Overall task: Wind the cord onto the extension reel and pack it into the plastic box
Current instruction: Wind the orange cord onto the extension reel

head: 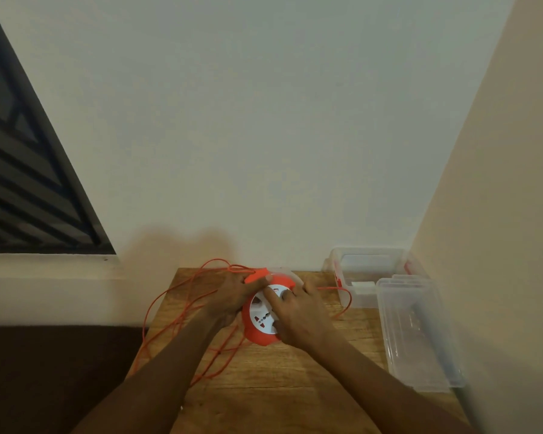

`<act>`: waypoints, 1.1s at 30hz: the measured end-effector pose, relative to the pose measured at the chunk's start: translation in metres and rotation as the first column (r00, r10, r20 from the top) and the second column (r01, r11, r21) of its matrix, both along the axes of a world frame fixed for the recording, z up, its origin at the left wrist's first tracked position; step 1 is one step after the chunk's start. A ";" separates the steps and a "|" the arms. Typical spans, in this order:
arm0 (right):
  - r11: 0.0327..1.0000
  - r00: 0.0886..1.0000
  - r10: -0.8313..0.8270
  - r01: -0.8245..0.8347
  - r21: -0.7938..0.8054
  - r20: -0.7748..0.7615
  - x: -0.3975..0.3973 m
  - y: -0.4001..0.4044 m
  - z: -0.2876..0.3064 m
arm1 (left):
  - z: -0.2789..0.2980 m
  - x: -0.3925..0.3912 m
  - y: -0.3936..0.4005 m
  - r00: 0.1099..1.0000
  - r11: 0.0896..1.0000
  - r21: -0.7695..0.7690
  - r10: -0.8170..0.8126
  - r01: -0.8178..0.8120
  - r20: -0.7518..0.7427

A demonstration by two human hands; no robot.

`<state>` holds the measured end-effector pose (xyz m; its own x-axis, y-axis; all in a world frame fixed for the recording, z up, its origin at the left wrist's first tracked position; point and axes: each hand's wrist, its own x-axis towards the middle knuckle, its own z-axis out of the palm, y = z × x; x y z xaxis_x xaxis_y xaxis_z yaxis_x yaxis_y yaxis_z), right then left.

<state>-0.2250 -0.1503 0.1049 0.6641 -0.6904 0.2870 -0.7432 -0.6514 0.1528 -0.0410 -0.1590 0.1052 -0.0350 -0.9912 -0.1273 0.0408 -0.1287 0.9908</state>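
The orange extension reel (261, 335) with a white socket face sits over the wooden table (279, 386), held between both hands. My left hand (229, 297) grips its left side and orange handle. On the white face lies my right hand (298, 321), its fingers and thumb curled onto the disc. Loose orange cord (170, 311) lies in loops over the table's left part and hangs off its left edge; another strand (347, 300) runs right toward the box. The clear plastic box (367, 270) stands open at the back right corner.
A clear lid (420, 339) lies on the table's right edge in front of the box. Walls close in behind and on the right. A window sill (44, 267) is at the left, dark floor below it.
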 end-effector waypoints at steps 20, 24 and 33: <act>0.984 0.980 0.171 -0.174 0.025 0.103 -0.005 -0.020 0.041 | 0.007 -0.004 -0.014 0.936 0.990 0.037 0.139 -0.134 -0.325; 0.947 0.943 0.315 -0.320 -0.027 -0.108 -0.021 -0.031 0.044 | 0.011 0.012 -0.018 0.957 0.995 0.044 0.100 -0.091 -0.273; 0.873 0.797 0.408 -0.484 -0.067 -0.445 -0.026 -0.045 0.078 | 0.011 0.027 -0.024 0.980 0.998 0.050 -0.016 0.026 -0.197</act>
